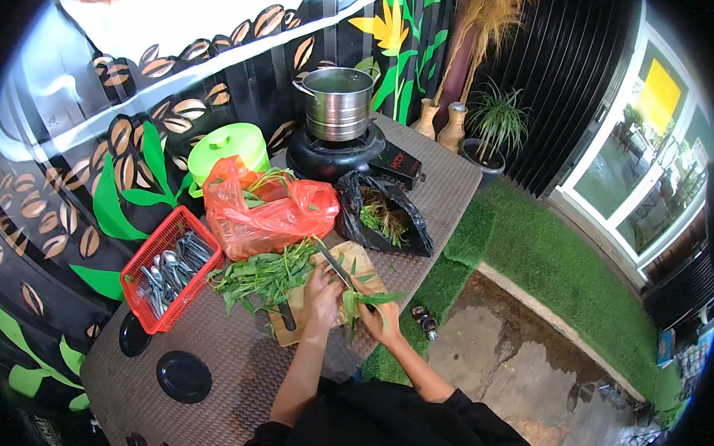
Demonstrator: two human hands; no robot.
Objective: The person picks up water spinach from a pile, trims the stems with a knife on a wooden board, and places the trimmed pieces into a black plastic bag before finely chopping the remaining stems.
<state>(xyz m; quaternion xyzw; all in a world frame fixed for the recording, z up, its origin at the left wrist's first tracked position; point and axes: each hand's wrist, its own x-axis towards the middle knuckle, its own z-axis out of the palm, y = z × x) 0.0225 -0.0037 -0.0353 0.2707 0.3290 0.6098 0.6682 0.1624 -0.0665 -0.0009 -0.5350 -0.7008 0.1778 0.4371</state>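
Observation:
My right hand (382,321) is closed round the dark handle of a knife (335,264), its blade slanting up and leftward. Beside it, my left hand (322,298) has its fingers curled in at a stalk of leafy greens (351,303). The leaves hang between the hands and partly over the right one, so the exact grip is hidden. Under both hands lies a wooden cutting board (285,334). A pile of long-leafed greens (265,275) rests at the board's left side and spills onto the table.
A red plastic bag (253,223) and a black bag (389,221) holding greens stand behind the board. Leftward are a red cutlery basket (169,303) and black plates (184,376). A steel pot (339,112) sits on a portable stove (334,154), near a green lidded container (228,149).

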